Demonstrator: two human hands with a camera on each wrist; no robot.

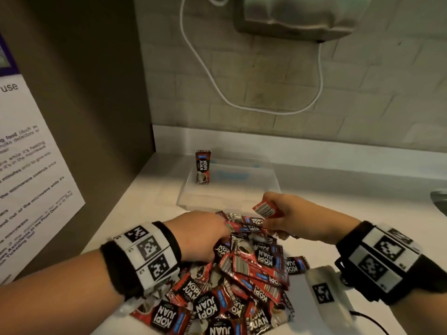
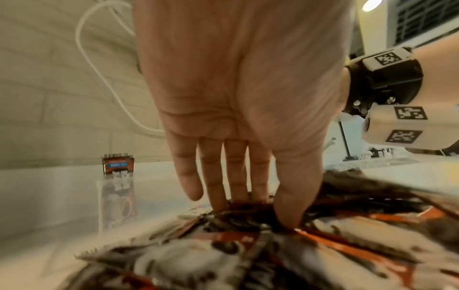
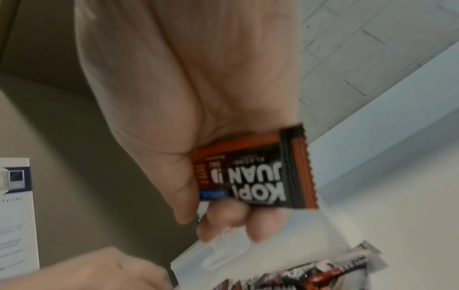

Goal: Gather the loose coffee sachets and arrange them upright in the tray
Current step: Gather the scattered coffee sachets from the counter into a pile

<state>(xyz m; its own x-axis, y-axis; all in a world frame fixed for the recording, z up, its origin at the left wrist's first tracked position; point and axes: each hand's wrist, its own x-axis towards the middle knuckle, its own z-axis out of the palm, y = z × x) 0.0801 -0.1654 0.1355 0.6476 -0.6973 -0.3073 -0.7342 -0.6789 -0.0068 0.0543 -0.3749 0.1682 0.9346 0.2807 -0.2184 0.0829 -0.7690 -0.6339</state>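
Risk 1: the pile of loose sachets (image 1: 242, 281) is lying heaped on the tabletop (image 1: 150, 197), just in front of the clear tray (image 1: 271, 170). The left hand (image 1: 200, 235) is reaching into the far edge of the heap, fingers (image 2: 216, 188) extended and digging between packets with the thumb; whether it is actually pinching one I cannot tell. The foil packets are overlapping and look slick, so a pull here could be dragging neighbours along or spilling them toward the near tabletop edge.

Risk 2: the tray is holding only one upright sachet (image 1: 202, 167), standing in its far left corner. With nothing beside it, a careless insertion is likely tipping it flat.

Risk 3: the right hand (image 1: 287, 216) is gripping a single held sachet (image 3: 255, 176) between thumb and curled fingers, above the gap between pile and tray. The packet is turned sideways, so it will need reorienting before going in upright.

Surroundings: a posted notice (image 1: 31, 177) is hanging on the left panel, and a white cable (image 1: 212, 76) is looping down the tiled wall. Neither is obstructing the route to the tray.
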